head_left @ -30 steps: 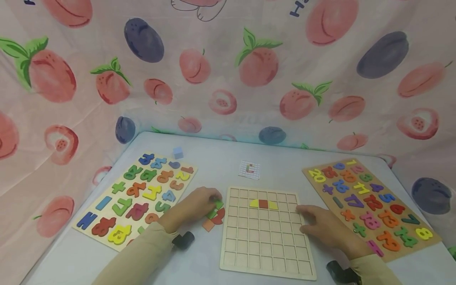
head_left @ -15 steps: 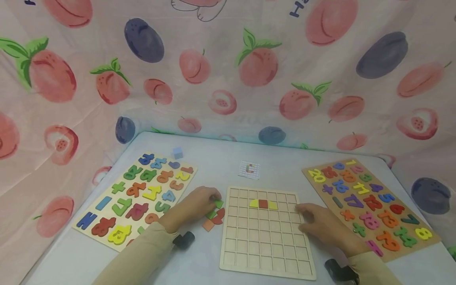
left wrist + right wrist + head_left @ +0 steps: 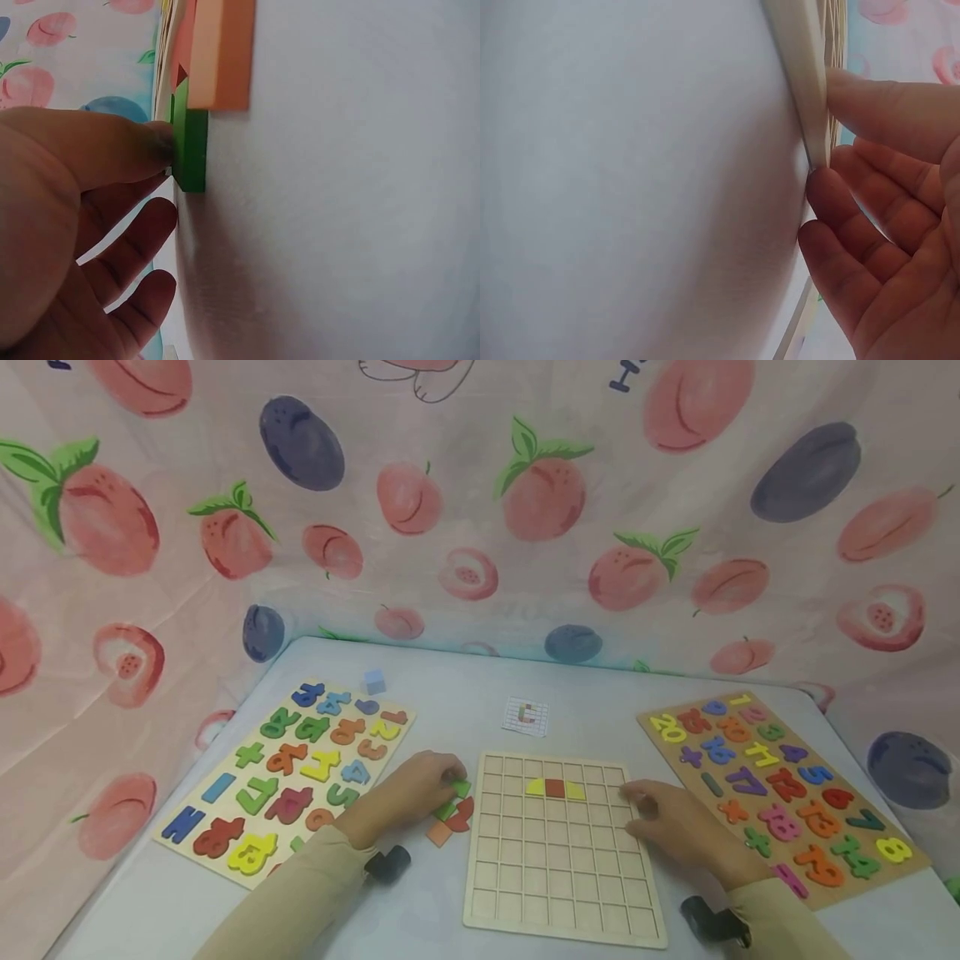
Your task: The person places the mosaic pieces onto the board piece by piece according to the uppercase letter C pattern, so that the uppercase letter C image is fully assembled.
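Two hands work at the lower middle of the head view, and we see them on either side of a wooden grid board [image 3: 558, 893]. Our left hand [image 3: 408, 793] sits at the board's left edge, its fingers bent down onto a small heap of coloured pieces; the left wrist view shows a fingertip [image 3: 154, 146] pressed against a green piece [image 3: 190, 150], with an orange piece [image 3: 221, 52] just above it in that frame. Whether the green piece is pinched from both sides, we cannot tell. Our right hand [image 3: 671, 827] rests at the board's right edge with fingers fairly straight and loose; in the right wrist view its fingertips [image 3: 832, 184] touch the board's rim [image 3: 802, 67], gripping nothing. Near the top of the grid lie a red square flanked by two yellow pieces [image 3: 555, 789]. Left of centre lies a letter puzzle board [image 3: 288, 777], at the right a number puzzle board [image 3: 780, 793], and above the grid a small pattern card [image 3: 526, 716].
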### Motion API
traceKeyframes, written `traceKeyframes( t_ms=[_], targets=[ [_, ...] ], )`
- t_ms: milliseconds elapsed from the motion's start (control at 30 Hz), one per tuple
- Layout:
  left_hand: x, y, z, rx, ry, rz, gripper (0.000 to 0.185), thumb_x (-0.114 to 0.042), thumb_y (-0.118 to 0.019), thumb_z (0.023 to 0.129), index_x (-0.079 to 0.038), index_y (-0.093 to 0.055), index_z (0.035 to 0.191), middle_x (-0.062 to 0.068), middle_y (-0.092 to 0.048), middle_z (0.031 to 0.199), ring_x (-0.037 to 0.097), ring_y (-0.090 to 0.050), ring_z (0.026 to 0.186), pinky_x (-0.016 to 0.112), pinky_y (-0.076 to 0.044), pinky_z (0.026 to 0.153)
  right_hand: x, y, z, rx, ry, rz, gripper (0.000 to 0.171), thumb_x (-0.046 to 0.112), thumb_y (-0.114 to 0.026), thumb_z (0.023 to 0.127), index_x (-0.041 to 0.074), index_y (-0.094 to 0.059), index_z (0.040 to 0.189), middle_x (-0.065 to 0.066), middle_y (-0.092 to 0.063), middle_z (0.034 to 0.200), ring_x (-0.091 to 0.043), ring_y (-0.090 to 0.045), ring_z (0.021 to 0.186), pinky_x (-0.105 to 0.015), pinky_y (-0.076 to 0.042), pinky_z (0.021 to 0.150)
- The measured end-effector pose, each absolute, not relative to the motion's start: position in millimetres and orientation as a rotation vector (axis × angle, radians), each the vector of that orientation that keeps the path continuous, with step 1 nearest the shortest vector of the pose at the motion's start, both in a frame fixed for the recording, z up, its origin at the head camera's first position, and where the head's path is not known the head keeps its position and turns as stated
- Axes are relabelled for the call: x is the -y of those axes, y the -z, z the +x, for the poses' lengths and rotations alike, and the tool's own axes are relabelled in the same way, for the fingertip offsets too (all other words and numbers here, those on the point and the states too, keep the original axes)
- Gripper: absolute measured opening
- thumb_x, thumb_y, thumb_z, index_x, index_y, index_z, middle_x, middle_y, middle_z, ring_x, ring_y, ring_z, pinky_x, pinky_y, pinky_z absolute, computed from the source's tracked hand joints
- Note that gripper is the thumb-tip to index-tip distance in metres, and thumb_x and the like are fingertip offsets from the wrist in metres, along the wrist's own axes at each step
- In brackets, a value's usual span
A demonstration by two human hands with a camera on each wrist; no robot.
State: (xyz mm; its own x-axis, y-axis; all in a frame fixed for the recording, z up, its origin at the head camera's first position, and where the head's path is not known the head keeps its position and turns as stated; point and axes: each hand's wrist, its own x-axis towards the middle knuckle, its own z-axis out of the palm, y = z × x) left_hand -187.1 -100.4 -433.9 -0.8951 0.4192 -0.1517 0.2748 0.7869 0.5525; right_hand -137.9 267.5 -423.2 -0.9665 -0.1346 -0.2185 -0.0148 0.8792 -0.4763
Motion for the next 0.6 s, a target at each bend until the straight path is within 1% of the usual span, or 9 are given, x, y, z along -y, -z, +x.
traceKeyframes(
  t_ms=[100,300,467,600],
  targets=[
    [100.2,433.4,-187.1,-2.709,-0.779,0.541,0.023,-0.007,-0.065,0.091,-0.010,-0.070,0.112,0.000,-0.068,0.106,0.018,-0.057,0.095,0.039,-0.050,0.091,-267.5,423.0,-138.7,-2.803,0.702,-0.113,0.056,0.023,-0.077,0.086,0.006,-0.059,0.136,-0.022,-0.054,0.141,-0.046,-0.045,0.131,-0.063,-0.036,0.104],
    [100.5,433.1,-188.5,-2.711,-0.792,0.557,0.023,-0.005,-0.066,0.089,-0.009,-0.070,0.111,0.001,-0.068,0.105,0.018,-0.058,0.095,0.039,-0.051,0.091,-267.0,421.1,-139.8,-2.797,0.729,-0.132,0.055,0.022,-0.075,0.086,0.006,-0.058,0.136,-0.022,-0.053,0.141,-0.045,-0.046,0.131,-0.062,-0.036,0.105],
    [100.8,431.8,-189.0,-2.701,-0.796,0.548,0.025,-0.006,-0.068,0.088,-0.008,-0.069,0.114,0.001,-0.067,0.106,0.019,-0.057,0.097,0.040,-0.050,0.093,-267.4,420.7,-142.5,-2.793,0.730,-0.142,0.054,0.023,-0.075,0.087,0.006,-0.059,0.136,-0.023,-0.054,0.140,-0.045,-0.048,0.130,-0.062,-0.038,0.103],
    [101.6,428.4,-189.7,-2.701,-0.807,0.510,0.027,-0.009,-0.069,0.088,-0.009,-0.068,0.116,0.001,-0.066,0.108,0.020,-0.056,0.097,0.040,-0.050,0.093,-268.3,421.1,-145.0,-2.793,0.731,-0.153,0.054,0.023,-0.074,0.087,0.006,-0.059,0.136,-0.023,-0.056,0.137,-0.045,-0.049,0.128,-0.062,-0.039,0.101]
  ],
)
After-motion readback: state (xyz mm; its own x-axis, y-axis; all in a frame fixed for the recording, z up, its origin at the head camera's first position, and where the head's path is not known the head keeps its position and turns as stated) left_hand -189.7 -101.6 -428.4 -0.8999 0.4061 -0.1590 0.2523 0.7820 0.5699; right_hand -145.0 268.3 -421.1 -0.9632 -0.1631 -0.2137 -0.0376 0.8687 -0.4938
